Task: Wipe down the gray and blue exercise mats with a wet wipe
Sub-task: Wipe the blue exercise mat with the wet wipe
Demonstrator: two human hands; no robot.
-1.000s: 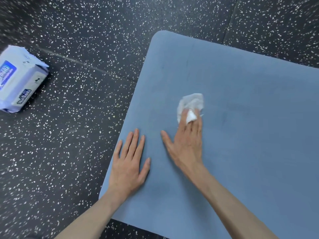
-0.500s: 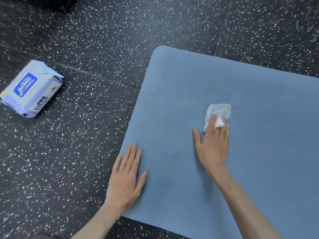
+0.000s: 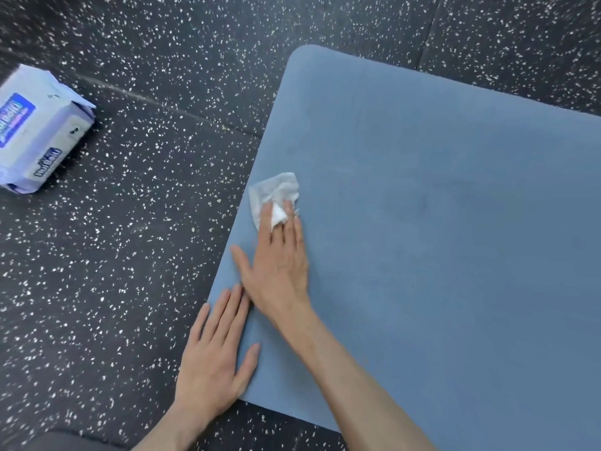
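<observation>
- My right hand, fingers straight, presses the wet wipe at the blue mat's left edge, mid-wipe.
- My left hand lies flat on the near-left corner; next, I judge, a stroke rightward.

The mat is plain blue, the wet wipe white, the floor black with white speckles, the wipes pack pale lilac with blue labels.

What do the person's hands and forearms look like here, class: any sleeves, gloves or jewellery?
Both hands are bare: the left hand and right hand show no gloves, rings or watch. Both forearms are uncovered, with no sleeves in view.
</observation>
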